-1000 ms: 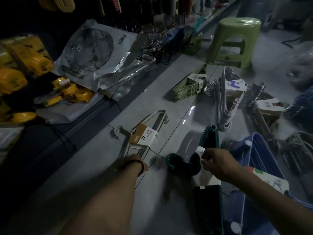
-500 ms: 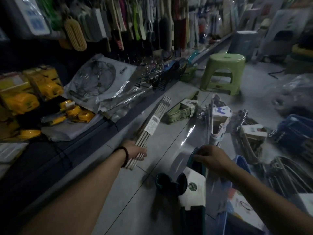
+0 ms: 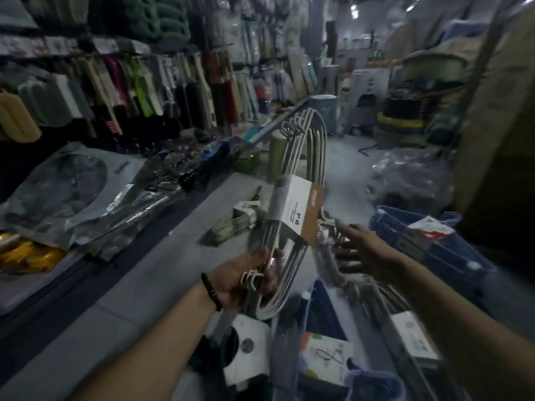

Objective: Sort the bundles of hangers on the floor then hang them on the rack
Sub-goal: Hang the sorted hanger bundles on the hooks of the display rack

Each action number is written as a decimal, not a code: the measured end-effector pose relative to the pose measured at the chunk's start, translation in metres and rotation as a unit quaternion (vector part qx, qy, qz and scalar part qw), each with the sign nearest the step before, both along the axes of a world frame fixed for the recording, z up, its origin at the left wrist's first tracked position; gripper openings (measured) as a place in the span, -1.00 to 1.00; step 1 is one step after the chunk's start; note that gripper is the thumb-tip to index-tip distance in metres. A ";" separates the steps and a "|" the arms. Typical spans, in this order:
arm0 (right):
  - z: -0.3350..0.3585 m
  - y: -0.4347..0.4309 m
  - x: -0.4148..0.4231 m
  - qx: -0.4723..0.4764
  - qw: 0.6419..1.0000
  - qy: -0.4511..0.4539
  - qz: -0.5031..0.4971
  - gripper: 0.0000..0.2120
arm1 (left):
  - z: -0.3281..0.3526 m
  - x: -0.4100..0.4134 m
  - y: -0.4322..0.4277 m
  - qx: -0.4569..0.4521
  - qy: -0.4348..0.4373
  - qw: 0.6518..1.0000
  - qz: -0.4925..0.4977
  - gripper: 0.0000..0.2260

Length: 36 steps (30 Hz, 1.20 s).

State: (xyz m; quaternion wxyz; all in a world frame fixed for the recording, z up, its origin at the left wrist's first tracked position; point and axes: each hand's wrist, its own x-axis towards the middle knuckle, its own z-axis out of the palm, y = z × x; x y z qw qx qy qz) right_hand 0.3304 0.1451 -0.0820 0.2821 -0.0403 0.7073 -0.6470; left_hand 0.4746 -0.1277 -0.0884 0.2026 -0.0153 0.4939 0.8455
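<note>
My left hand [image 3: 249, 280] grips a bundle of white wire hangers [image 3: 301, 180] by its hook end and holds it raised and tilted up and away, a brown and white card sleeve around its middle. My right hand [image 3: 359, 250] is spread with fingers straight just right of the bundle, not touching it. Below lie a dark green hanger bundle [image 3: 246, 345] with a white label, a blue bundle [image 3: 321, 316] and a grey bundle [image 3: 405, 322]. An olive green bundle [image 3: 228, 227] rests on the floor further off. The wall rack [image 3: 144, 82] hangs full of goods at left.
A low shelf [image 3: 43, 287] at left carries bagged fans [image 3: 72, 183] and yellow items [image 3: 26, 253]. A blue basket [image 3: 419, 235] sits at right, a clear plastic bag [image 3: 411, 175] behind it, and stools [image 3: 324, 111] and boxes crowd the aisle's far end.
My left hand has lifted the white hanger bundle off the floor and swung it upright. My right hand left the dark green bundle and rose beside the white one. The view tilted up.
</note>
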 end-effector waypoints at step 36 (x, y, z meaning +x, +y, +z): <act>-0.004 0.275 -0.017 -0.058 0.941 -0.088 -0.323 -0.77 | -0.042 -0.067 0.268 -0.121 0.104 0.985 0.066 -0.64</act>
